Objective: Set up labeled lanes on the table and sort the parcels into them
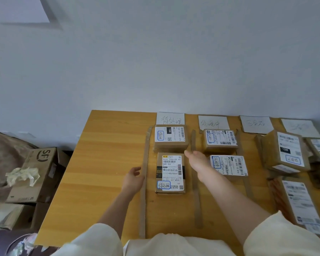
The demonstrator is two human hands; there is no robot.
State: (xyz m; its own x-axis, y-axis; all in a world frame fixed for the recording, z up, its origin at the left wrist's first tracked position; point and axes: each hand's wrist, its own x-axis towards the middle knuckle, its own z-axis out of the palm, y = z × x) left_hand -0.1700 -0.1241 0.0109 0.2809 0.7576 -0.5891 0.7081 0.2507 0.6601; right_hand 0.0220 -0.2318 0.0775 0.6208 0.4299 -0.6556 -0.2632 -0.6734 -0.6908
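Both hands hover loose-fingered, gripping nothing: left hand (134, 177) at nine o'clock of the near parcel (171, 172), beside a lane strip (143, 182); right hand (197, 161) at three o'clock. Handwritten lane labels (170, 118) sit at twelve o'clock, with parcels below them. Sorting looks nearly finished; I cannot see any unsorted parcels on the table (107, 163).

Wooden table (107, 163) bears parcels (171, 172), paper labels (170, 118) and cardboard strips (143, 182)
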